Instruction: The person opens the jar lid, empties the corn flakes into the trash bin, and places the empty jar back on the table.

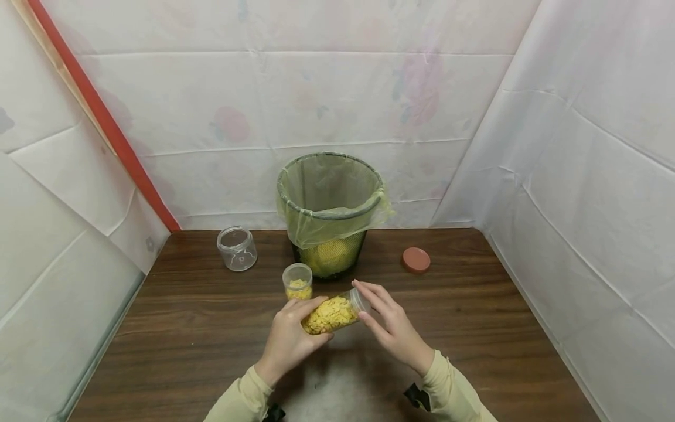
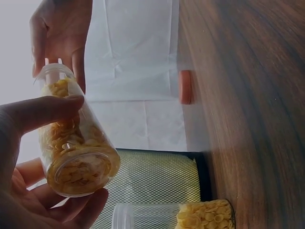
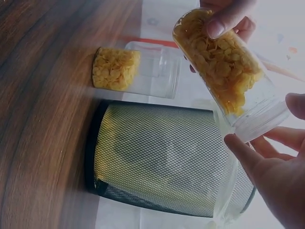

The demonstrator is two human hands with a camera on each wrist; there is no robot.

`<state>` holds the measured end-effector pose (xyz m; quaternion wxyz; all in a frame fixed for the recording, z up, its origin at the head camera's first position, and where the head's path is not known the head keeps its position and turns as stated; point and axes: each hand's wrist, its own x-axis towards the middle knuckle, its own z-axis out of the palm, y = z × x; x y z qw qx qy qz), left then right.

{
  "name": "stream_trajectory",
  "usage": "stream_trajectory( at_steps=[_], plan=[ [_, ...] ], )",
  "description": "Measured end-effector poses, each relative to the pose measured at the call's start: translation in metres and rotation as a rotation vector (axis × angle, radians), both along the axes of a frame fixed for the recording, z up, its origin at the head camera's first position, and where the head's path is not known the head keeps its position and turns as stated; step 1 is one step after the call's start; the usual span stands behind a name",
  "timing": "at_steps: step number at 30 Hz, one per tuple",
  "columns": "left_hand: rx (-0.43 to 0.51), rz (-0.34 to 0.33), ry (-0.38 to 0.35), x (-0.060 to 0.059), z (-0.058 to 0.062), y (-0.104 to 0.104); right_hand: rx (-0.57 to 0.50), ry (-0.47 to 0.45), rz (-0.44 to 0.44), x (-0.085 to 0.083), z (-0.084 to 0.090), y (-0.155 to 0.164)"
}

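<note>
While the left hand (image 1: 290, 340) curls its fingers round a tilted jar of yellow flakes (image 1: 333, 313) above the bench (image 1: 474, 328), the right hand (image 1: 392, 328) touches the jar's open mouth with spread fingers. 1 smaller jar (image 1: 297, 281) stands just before the mesh bin (image 1: 329, 211).

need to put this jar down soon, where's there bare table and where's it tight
Bare wood lies right of the hands, between the red lid and the table's right edge, and on the left, in front of the empty glass jar. It is crowded in the middle: the small jar stands close before the mesh bin, just beyond the held jar.
</note>
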<state>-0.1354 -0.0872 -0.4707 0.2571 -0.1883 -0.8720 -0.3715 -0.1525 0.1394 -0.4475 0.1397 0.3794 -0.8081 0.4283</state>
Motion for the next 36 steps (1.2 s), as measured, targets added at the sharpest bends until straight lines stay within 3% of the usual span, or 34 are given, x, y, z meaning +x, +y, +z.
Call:
stream_trajectory(
  at_steps=[8, 18, 28, 36],
  plan=[
    [0.042, -0.024, -0.111, 0.0003, -0.001, -0.0004, -0.005, 0.037, 0.054, 0.0009, 0.0008, 0.0003],
    [0.161, -0.105, -0.364, 0.001, 0.0018, -0.003, -0.023, 0.125, 0.13, -0.0015, 0.0008, 0.0051],
    [0.231, -0.139, -0.437, 0.0004, 0.0004, -0.0022, -0.044, 0.133, 0.125, -0.0037, 0.0053, 0.0045],
    [0.279, -0.12, -0.429, -0.001, -0.0005, -0.0029, -0.032, 0.158, 0.063, -0.0085, 0.0048, 0.0094]
  ],
)
